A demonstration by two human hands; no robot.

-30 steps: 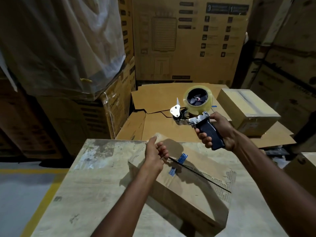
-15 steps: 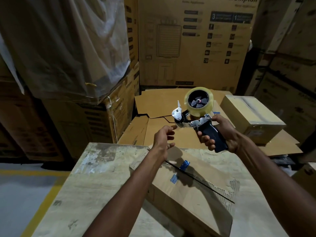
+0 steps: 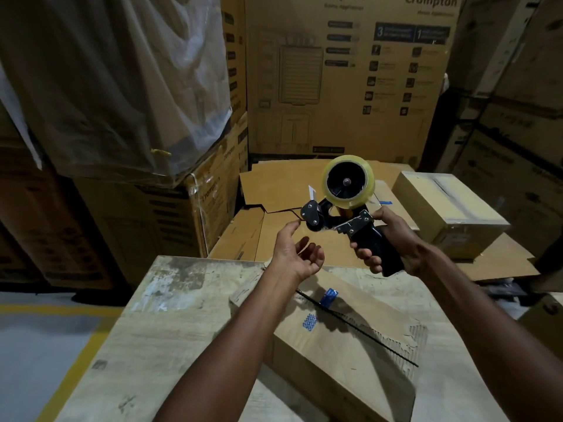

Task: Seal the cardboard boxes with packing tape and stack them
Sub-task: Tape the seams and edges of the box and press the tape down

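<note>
A brown cardboard box lies on the worn table, its top flaps closed along a dark seam with blue sticker bits. Above it, my right hand grips the dark handle of a tape dispenser that carries a roll of clear tape. My left hand is raised palm up just under the dispenser's front roller. Its fingers are loosely curled and its thumb tip reaches to the roller's edge. Whether it pinches the tape end is not clear.
A sealed smaller box sits on flattened cardboard sheets beyond the table. Tall printed cartons and a plastic-wrapped stack wall in the back and left. A grey floor with a yellow line lies to the left.
My left hand has left the box's far corner and risen to the dispenser's front roller. The dispenser has stayed roughly in place in my right hand.
</note>
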